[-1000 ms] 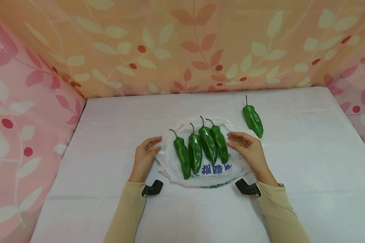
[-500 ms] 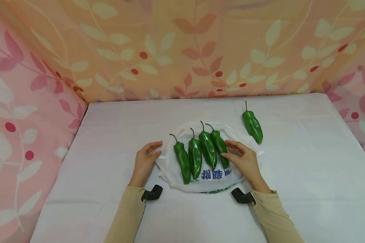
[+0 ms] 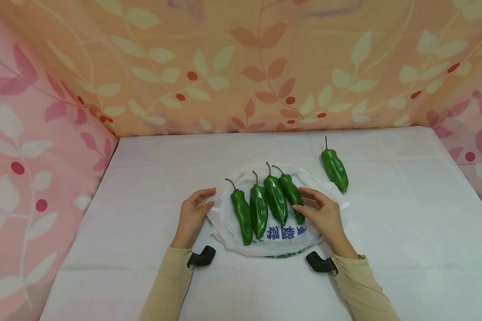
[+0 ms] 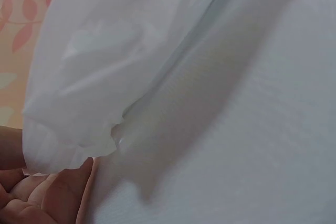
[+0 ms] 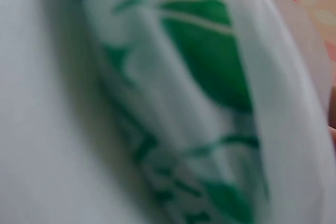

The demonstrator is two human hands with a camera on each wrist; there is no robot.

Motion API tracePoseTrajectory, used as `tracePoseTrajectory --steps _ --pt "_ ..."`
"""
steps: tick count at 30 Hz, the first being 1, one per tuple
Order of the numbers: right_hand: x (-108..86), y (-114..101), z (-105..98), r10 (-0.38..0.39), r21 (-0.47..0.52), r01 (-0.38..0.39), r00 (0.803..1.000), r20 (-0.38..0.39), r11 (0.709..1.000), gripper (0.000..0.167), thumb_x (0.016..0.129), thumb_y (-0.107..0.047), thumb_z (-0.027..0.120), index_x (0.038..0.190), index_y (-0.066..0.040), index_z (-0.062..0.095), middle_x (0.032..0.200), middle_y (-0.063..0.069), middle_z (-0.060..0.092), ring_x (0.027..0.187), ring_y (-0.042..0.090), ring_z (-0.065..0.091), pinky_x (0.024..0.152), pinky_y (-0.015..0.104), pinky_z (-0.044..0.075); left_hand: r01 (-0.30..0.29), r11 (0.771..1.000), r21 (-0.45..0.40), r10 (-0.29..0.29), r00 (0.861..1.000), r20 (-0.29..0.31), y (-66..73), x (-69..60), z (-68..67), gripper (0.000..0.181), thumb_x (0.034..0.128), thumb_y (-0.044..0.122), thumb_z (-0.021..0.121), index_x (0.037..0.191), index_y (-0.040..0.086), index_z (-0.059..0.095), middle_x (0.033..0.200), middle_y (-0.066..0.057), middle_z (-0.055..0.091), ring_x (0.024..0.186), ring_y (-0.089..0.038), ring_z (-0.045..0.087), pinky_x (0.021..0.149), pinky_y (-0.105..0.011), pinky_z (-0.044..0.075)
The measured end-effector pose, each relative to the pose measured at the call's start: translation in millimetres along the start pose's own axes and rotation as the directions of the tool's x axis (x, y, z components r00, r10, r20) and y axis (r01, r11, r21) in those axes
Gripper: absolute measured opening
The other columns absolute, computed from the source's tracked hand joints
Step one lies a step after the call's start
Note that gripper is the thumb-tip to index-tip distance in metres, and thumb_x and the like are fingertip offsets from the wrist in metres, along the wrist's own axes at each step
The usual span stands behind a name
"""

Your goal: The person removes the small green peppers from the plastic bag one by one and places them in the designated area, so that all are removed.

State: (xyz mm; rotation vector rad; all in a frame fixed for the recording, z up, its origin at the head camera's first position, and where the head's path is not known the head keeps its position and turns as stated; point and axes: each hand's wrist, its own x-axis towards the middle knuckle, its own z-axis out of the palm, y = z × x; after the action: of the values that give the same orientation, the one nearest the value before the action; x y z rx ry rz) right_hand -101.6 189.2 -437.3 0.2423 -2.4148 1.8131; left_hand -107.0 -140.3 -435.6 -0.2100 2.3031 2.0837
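A white plastic bag (image 3: 225, 238) with blue lettering and green print lies spread on the table. On top of it are several green peppers, side by side, stems toward the back. The bag's left edge is pinched by my left hand (image 3: 192, 216); the left wrist view shows the plastic (image 4: 105, 72) running down to the curled fingers (image 4: 58, 195). My right hand (image 3: 325, 218) grips the rightmost pepper (image 3: 291, 192) on the bag, thumb in front and fingers behind. In the right wrist view the bag's green print (image 5: 210, 56) fills much of the picture, blurred, and the hand barely shows.
Another green pepper (image 3: 334, 170) lies beyond the bag's right edge, at the back right. A white cloth covers the table (image 3: 124, 214). Floral curtains (image 3: 245, 67) stand behind and at both sides.
My right hand has moved left from the bag's right side onto the rightmost pepper. The left hand stays at the bag's left edge. The head view has tilted slightly up.
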Motion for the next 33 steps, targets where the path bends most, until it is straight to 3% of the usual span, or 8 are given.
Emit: tracePoseTrajectory --steps 8,17,23,26,30,33 --pt "2.0 0.7 -0.1 -0.019 0.000 0.019 1.000 -0.002 1.000 0.046 0.079 -0.002 0.075 0.122 0.002 0.059 0.124 0.018 0.059 0.105 0.027 0.060 0.085 0.020 0.050 -0.005 1.000 -0.005 0.005 1.000 -0.004 -0.4 1.1 -0.9 0.034 0.0876 -0.005 0.061 0.121 0.001 0.060 0.123 -0.013 0.061 0.118 -0.017 0.054 0.092 -0.015 0.043" --pt "1.7 1.0 0.2 -0.022 0.008 0.022 1.000 -0.007 1.000 0.044 0.079 -0.003 0.075 0.121 0.003 0.060 0.123 0.018 0.060 0.102 0.013 0.061 0.085 0.019 0.050 -0.004 1.000 -0.015 0.004 1.000 0.008 -1.7 2.3 -0.6 0.034 0.0878 -0.006 0.060 0.121 0.000 0.060 0.124 -0.014 0.060 0.118 -0.017 0.054 0.092 -0.015 0.043" --pt "7.9 0.5 0.7 -0.032 -0.001 0.032 0.999 -0.006 0.999 0.043 0.080 -0.006 0.074 0.121 0.001 0.061 0.123 0.016 0.060 0.103 0.022 0.061 0.085 0.019 0.049 -0.028 1.000 0.003 0.028 1.000 -0.001 0.5 6.0 -1.8 0.033 0.0883 -0.004 0.060 0.121 0.001 0.060 0.124 -0.012 0.061 0.118 -0.016 0.054 0.095 -0.017 0.042" --pt "8.7 1.5 1.2 -0.017 0.004 0.017 1.000 0.003 1.000 0.043 0.081 -0.006 0.074 0.121 0.001 0.061 0.123 0.017 0.060 0.104 0.025 0.061 0.084 0.018 0.049 -0.013 1.000 -0.010 0.013 1.000 -0.003 0.5 5.0 -2.2 0.033 0.0884 -0.005 0.060 0.121 0.000 0.060 0.124 -0.012 0.060 0.118 -0.016 0.054 0.095 -0.017 0.041" --pt "5.0 3.4 0.8 0.003 -0.001 -0.003 1.000 0.008 1.000 0.043 0.081 -0.005 0.074 0.121 0.002 0.060 0.123 0.018 0.059 0.103 0.021 0.061 0.084 0.018 0.049 0.008 1.000 -0.022 -0.008 1.000 0.001 -1.0 2.0 -2.1 0.033 0.0882 -0.005 0.060 0.121 0.000 0.060 0.124 -0.013 0.060 0.118 -0.016 0.054 0.094 -0.015 0.041" --pt "2.7 2.6 -0.3 -0.022 -0.021 0.022 1.000 -0.008 1.000 0.042 0.081 -0.004 0.074 0.120 0.003 0.061 0.122 0.018 0.060 0.102 0.018 0.062 0.084 0.018 0.049 -0.012 0.999 -0.033 0.012 1.000 0.012 -1.0 2.1 -1.2 0.033 0.0883 -0.005 0.060 0.121 0.000 0.060 0.124 -0.014 0.060 0.118 -0.017 0.054 0.095 -0.017 0.042"
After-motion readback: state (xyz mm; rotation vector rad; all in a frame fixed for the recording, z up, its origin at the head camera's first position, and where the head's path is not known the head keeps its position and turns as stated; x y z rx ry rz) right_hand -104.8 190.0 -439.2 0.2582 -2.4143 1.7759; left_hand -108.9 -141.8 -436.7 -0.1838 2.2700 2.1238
